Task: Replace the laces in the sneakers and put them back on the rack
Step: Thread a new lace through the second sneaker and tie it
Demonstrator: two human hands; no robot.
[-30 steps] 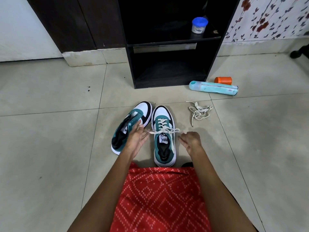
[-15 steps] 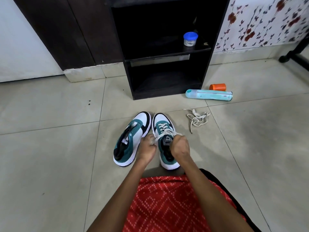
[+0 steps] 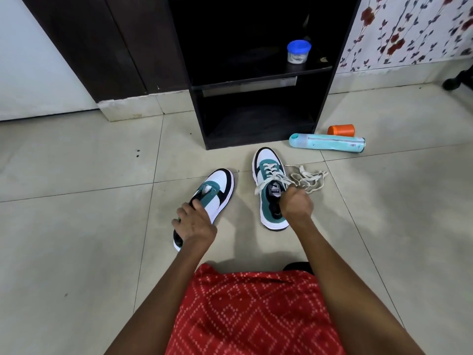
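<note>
Two teal, white and black sneakers lie on the tiled floor in front of a black rack point(image 3: 325, 93). The laced sneaker point(image 3: 268, 180) is on the right; my right hand point(image 3: 295, 204) grips it at its collar, by the tongue and lace ends. The unlaced sneaker point(image 3: 215, 193) is on the left, tilted on its side; my left hand point(image 3: 195, 224) grips its heel end. A loose cream lace point(image 3: 308, 179) lies bunched on the floor just right of the laced sneaker.
A blue-lidded jar point(image 3: 298, 52) stands on the rack's middle shelf. A light blue bottle point(image 3: 327, 143) lies on the floor right of the rack, with an orange cup point(image 3: 341, 130) behind it. A red patterned cloth point(image 3: 253, 313) covers my lap.
My hands have left the lace ends and parted. The right hand now grips the laced sneaker, which has shifted right and away; the left hand has taken the unlaced sneaker's heel.
</note>
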